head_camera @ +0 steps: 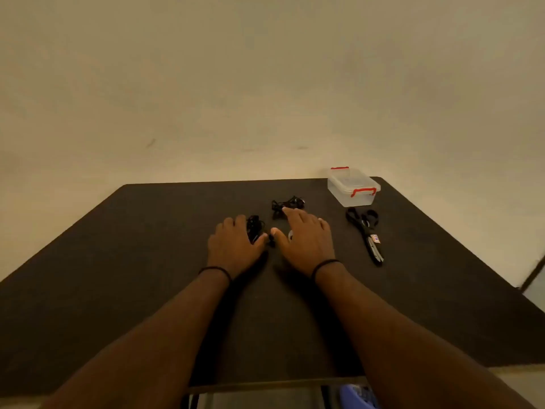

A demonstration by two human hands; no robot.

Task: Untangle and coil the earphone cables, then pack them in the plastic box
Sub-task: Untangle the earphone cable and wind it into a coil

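Observation:
Two bundles of black earphone cable lie on the dark table [147, 261]. The nearer bundle [254, 227] sits under the fingers of my left hand [233, 246], whose thumb presses against its lower end. A tangled bundle [287, 203] lies just beyond my right hand [306, 240], whose fingertips touch its near edge. A small white object [290, 234] peeks out under the right palm. The clear plastic box [352, 187] with red latches stands closed at the back right.
Black-handled scissors [367, 233] lie to the right of my right hand, in front of the box. The table's far edge meets a plain wall. Bare table stretches to the left.

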